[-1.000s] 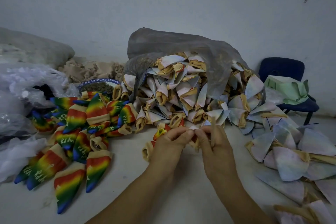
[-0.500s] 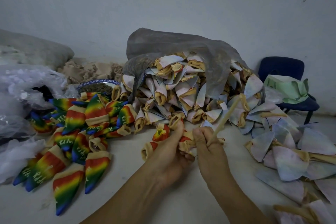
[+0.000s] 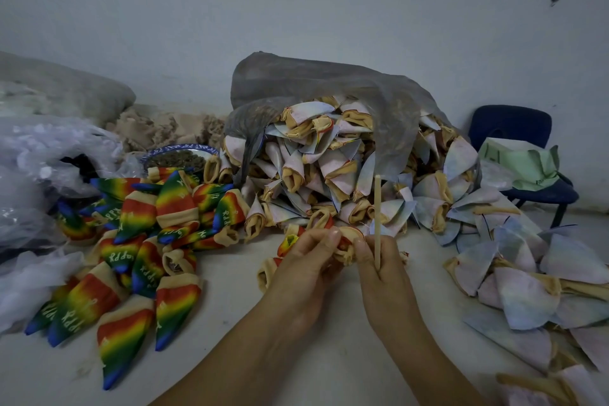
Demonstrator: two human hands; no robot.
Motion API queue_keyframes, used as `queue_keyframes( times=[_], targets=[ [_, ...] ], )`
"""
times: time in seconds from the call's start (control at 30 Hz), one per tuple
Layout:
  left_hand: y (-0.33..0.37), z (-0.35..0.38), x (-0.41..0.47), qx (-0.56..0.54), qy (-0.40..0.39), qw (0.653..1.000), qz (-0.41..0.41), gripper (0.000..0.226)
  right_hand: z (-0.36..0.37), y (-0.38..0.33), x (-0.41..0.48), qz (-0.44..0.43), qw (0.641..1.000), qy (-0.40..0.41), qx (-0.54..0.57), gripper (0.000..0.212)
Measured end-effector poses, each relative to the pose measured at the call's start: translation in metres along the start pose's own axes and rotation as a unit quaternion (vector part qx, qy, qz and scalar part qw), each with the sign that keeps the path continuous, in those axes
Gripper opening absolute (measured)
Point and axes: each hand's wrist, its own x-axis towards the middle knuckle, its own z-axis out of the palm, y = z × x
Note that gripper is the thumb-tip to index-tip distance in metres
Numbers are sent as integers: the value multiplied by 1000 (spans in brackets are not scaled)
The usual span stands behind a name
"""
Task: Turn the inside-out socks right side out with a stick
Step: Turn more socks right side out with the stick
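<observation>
My left hand [image 3: 308, 260] and my right hand [image 3: 382, 269] both pinch one bunched sock [image 3: 346, 245], tan with red showing, held just above the white table. My right hand also holds a thin pale stick [image 3: 377, 211], which stands nearly upright between its fingers. Behind my hands a large pile of pale inside-out socks [image 3: 316, 171] spills from a grey plastic bag [image 3: 316, 82]. Rainbow socks [image 3: 141, 241], right side out, lie in a heap on the left. The sock's toe end is hidden by my fingers.
More pale socks [image 3: 527, 277] are scattered on the right of the white table [image 3: 230, 356]. A blue chair [image 3: 524, 155] with green cloth stands at the far right. Clear plastic bags [image 3: 39, 175] and a patterned bowl [image 3: 179, 155] sit at the left.
The stick swung from leaning right to nearly upright. Both hands shifted slightly on the sock, and its tan cuff now shows between them.
</observation>
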Motion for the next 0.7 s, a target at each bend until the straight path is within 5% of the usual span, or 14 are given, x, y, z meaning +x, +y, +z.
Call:
queue_keyframes(
  times=[0.33,0.57,0.7],
  targets=[
    [-4,3,-5,93,-17,995,43,14,0,6,3,20,997,3,-69,14],
    [-6,8,-9,187,0,977,102,17,-4,4,6,48,998,23,-35,26],
    [-5,9,-8,170,6,975,141,17,-3,-3,6,62,998,13,-5,15]
  ],
)
